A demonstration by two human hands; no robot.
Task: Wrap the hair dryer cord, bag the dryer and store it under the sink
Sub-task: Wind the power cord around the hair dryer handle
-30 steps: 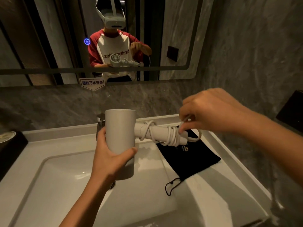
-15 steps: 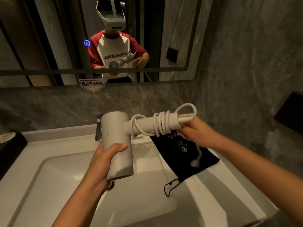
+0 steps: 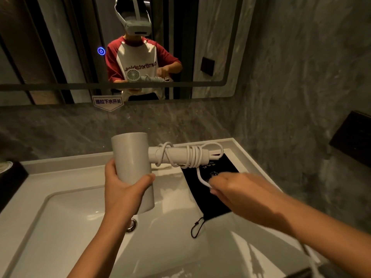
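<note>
My left hand [image 3: 124, 187] grips the barrel of a white hair dryer [image 3: 132, 157] held above the basin, its handle pointing right. Several turns of white cord [image 3: 192, 156] are wound around the handle, with a loose loop sticking out at its end. My right hand [image 3: 239, 189], blurred, holds the free stretch of cord below and right of the handle. A black drawstring bag [image 3: 212, 199] lies flat on the counter under that hand, its string dangling into the basin.
A white sink [image 3: 60, 227] with a chrome drain [image 3: 131, 225] lies below the dryer. A mirror [image 3: 60, 47] on the grey stone wall shows my reflection. A dark box [image 3: 353, 135] hangs on the right wall; a dark object [image 3: 10, 177] sits at the counter's left.
My right hand swung from above the handle's end down below it, pulling the cord along. The dryer tilted up, then levelled, with more turns on the handle.
</note>
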